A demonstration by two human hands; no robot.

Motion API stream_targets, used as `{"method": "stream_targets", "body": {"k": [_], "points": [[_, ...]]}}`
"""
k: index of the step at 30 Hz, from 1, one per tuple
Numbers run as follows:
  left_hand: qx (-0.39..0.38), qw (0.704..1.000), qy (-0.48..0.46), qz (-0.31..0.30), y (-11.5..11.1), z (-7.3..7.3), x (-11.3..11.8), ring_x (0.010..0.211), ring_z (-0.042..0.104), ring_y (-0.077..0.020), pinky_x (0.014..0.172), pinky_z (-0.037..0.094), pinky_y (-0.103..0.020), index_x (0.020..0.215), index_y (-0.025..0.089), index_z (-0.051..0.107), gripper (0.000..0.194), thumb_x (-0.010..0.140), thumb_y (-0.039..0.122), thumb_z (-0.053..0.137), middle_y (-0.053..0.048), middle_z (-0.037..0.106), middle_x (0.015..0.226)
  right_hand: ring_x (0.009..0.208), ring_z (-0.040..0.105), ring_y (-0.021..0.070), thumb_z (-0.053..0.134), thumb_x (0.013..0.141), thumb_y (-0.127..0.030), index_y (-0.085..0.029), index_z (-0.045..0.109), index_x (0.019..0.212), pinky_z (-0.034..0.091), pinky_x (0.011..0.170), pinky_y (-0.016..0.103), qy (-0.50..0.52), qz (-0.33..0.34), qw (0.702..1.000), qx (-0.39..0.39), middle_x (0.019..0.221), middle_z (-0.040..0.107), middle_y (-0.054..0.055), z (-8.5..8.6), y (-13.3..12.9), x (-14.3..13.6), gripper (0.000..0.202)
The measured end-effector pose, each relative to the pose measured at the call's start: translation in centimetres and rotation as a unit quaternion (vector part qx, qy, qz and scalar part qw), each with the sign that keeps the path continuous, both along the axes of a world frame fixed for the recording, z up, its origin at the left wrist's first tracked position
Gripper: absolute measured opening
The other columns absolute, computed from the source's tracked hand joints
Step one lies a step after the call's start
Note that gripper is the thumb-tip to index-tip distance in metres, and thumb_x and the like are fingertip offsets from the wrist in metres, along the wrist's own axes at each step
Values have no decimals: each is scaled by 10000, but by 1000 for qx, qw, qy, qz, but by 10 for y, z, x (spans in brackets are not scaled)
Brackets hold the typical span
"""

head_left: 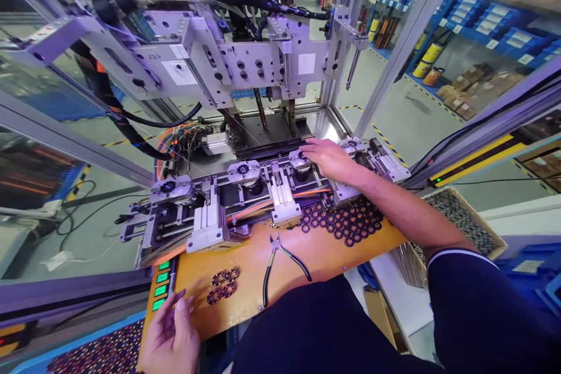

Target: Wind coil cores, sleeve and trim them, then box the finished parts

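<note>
My right hand (329,160) reaches over the machine's row of fixtures, with its fingers stretched out at the top of a round metal fixture (301,159). Nothing shows in its grasp, though the fingertips partly cover the fixture. Down at the left edge of the orange worktop (245,298), my left hand (172,333) is held palm up with loosely bent fingers and nothing visible in it. Several copper-wound rings (222,285) lie beside it. Diagonal cutters (279,263) rest mid-worktop, handles spread toward me. Many dark rings (346,223) sit below my right forearm.
Behind the fixtures stands the winding machine's upper plate (254,67), with hanging rods and cables. A box of small parts (456,216) is at right. A blue tray (100,350) with many wound rings is at lower left. Green buttons (160,290) line the worktop's left edge.
</note>
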State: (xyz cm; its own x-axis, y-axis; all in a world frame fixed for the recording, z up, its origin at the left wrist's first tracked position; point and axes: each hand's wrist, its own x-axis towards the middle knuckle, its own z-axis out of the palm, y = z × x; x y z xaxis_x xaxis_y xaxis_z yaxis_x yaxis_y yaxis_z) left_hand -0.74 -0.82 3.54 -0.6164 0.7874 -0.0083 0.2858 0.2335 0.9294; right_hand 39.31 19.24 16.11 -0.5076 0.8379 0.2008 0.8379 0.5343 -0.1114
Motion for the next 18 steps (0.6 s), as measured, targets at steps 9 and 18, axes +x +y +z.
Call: {"method": "stream_targets", "body": {"k": [9,18], "points": [[24,1000,-2,-12,-15,21,10,828,696,-185,920,567,-392,1239,147,661,607,777,534,725,-103,725,1072,1375,466,273,441,905,-32,-101,632,1274,422,1137,513,75,-4,995,62,1419,561,139,4,-86,-10,421],[-51,994,10,-97,-30,46,4,860,702,-219,911,554,-400,1065,168,714,513,884,612,532,-76,746,977,904,664,284,575,914,-209,-182,715,941,592,783,476,115,-122,985,33,995,698,148,-91,-231,14,145]]}}
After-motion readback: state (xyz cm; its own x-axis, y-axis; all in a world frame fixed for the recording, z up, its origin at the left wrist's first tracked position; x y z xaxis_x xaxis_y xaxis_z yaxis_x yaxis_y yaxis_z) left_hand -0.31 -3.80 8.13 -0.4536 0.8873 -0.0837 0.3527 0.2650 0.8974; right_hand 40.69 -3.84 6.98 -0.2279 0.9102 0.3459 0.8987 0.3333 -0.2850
